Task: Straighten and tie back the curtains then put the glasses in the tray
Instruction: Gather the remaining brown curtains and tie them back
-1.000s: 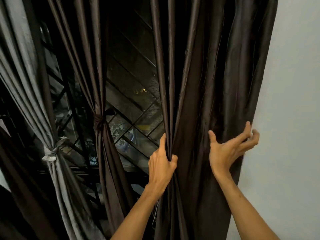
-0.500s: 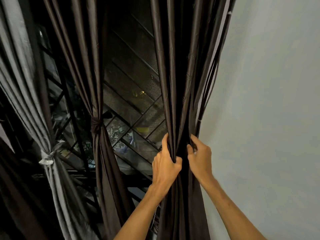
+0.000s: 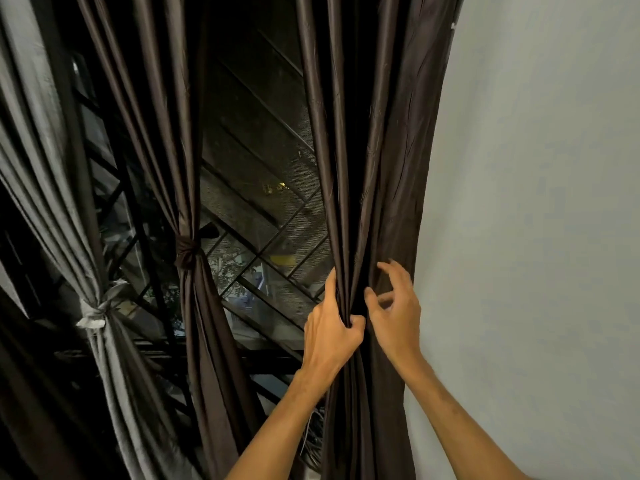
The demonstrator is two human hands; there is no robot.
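Curtain cloth, dark brown and glossy (image 3: 381,150), hangs from 12 o'clock down past 6 o'clock just right of the middle of my view, its long folds loose and untied. My left hand (image 3: 332,337), at about 5 o'clock, is closed tight around a bunch of those folds on the curtain's left edge, thumb pointing up along the cloth and the fingers wrapped round the gathered fabric. My right hand (image 3: 394,320) is just beside it, toward 4 o'clock, open with the fingers loosely bent and spread. The fingertips (image 3: 389,266) are at the face of the curtain, but I cannot tell whether they catch any fabric.

At 9 o'clock a second brown curtain (image 3: 162,133) is already drawn in at the waist by a knotted brown tie (image 3: 185,249). Farther out, toward 8 o'clock, a grey curtain (image 3: 45,188) is cinched the same way with a pale tie (image 3: 91,318). Between the two brown curtains, from 11 o'clock down to the centre, the window (image 3: 256,202) shows dark, with crossing metal bars and mesh over it. From 1 to 5 o'clock, a plain pale wall (image 3: 536,202) meets the right edge of the curtain I am holding.
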